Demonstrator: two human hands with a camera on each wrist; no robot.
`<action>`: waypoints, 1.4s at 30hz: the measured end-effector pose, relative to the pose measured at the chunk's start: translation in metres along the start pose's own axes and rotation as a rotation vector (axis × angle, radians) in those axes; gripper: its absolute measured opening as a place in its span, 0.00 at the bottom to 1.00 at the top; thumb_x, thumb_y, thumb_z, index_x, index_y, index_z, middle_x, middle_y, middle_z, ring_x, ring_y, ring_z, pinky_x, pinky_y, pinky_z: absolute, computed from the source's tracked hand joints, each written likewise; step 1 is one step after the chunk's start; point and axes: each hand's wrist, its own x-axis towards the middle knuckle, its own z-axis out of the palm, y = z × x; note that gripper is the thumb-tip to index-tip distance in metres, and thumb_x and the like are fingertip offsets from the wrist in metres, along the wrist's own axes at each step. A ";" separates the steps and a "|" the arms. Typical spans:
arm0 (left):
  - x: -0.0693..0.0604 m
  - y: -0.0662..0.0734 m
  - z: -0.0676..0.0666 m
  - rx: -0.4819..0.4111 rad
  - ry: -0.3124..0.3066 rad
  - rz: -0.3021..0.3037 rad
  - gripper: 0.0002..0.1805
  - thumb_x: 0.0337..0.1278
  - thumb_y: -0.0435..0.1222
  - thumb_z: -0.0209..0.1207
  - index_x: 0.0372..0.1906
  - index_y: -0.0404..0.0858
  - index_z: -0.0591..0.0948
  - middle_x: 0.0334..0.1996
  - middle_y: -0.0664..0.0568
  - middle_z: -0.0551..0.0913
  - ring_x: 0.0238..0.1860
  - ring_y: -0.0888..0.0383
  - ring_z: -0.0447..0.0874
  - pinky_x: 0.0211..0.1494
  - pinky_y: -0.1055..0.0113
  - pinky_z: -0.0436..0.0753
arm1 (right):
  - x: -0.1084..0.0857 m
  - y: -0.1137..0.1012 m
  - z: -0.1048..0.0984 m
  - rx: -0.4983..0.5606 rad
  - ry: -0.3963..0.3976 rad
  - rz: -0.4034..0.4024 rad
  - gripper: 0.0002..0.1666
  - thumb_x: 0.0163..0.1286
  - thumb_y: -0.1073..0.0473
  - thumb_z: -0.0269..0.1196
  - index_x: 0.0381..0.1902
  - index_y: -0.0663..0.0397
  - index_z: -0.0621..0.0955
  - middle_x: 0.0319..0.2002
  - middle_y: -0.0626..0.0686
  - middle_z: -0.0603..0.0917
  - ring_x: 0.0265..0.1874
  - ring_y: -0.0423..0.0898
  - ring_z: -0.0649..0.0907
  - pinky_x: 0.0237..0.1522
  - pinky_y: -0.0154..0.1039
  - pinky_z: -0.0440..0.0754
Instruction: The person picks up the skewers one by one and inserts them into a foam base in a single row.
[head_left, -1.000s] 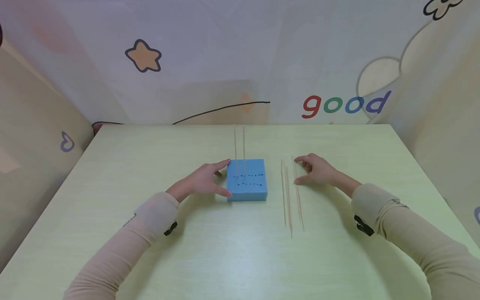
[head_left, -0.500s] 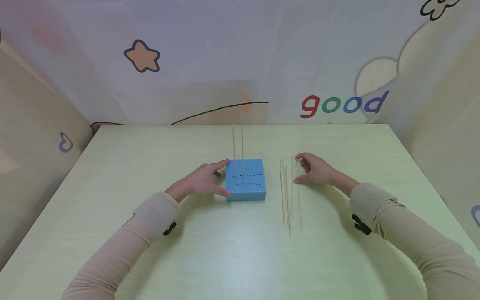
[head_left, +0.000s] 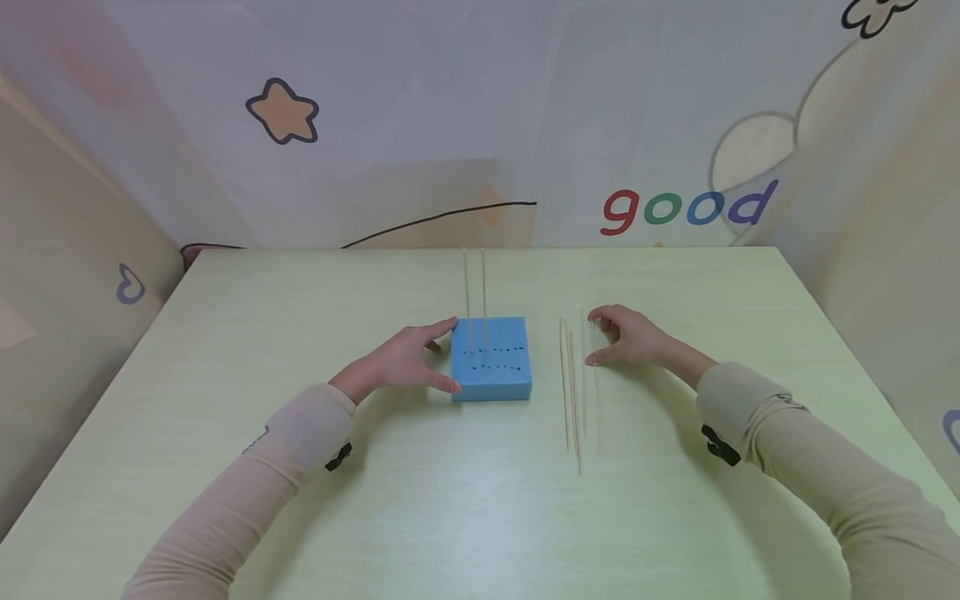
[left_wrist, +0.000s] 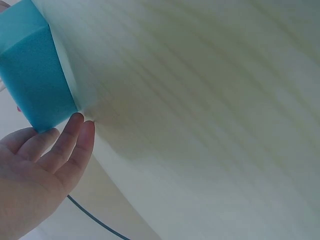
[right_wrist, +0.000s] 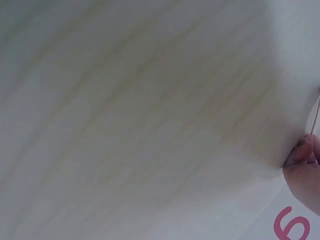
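Observation:
In the head view, a blue block (head_left: 491, 379) with rows of small holes has two thin sticks (head_left: 483, 292) upright in it. My left hand (head_left: 405, 357) holds its left side, thumb at the front corner and a finger at the back corner. The left wrist view shows fingers of the left hand (left_wrist: 50, 160) against the blue block (left_wrist: 37, 75). To the right, my right hand (head_left: 630, 336) pinches a thin stick (head_left: 597, 400), faint and blurred. Beside it lie several loose sticks (head_left: 566, 392). A bit of stick shows above my right hand (right_wrist: 304, 167) at the right wrist view's edge.
The pale green table (head_left: 315, 292) ends at a patterned cloth backdrop (head_left: 420, 108), with cloth at both sides too. Bare tabletop lies in front of the block and left of my left arm.
The pinched stick's lower end has shifted left and slightly up, away from another stick that was near it. My left hand stays at the block.

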 end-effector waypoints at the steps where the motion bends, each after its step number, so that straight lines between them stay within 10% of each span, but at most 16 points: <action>1: 0.000 0.000 0.000 0.003 0.002 0.003 0.56 0.36 0.47 0.71 0.70 0.38 0.51 0.68 0.48 0.57 0.59 0.48 0.67 0.60 0.56 0.67 | 0.000 -0.001 0.000 0.009 0.003 0.003 0.40 0.51 0.53 0.71 0.57 0.65 0.67 0.41 0.58 0.69 0.41 0.52 0.67 0.42 0.42 0.68; 20: 0.001 -0.001 0.000 -0.021 -0.007 -0.007 0.57 0.35 0.48 0.71 0.71 0.40 0.50 0.68 0.48 0.56 0.60 0.48 0.65 0.61 0.55 0.65 | -0.004 0.005 -0.014 0.306 -0.063 0.148 0.40 0.56 0.60 0.67 0.61 0.63 0.59 0.28 0.52 0.78 0.27 0.47 0.74 0.31 0.35 0.72; 42: 0.001 0.000 -0.001 -0.016 -0.010 0.000 0.56 0.37 0.47 0.71 0.71 0.38 0.51 0.68 0.47 0.57 0.60 0.47 0.66 0.60 0.55 0.66 | -0.024 -0.029 -0.034 0.465 0.197 0.023 0.36 0.59 0.62 0.64 0.63 0.58 0.63 0.29 0.52 0.83 0.28 0.50 0.80 0.32 0.34 0.77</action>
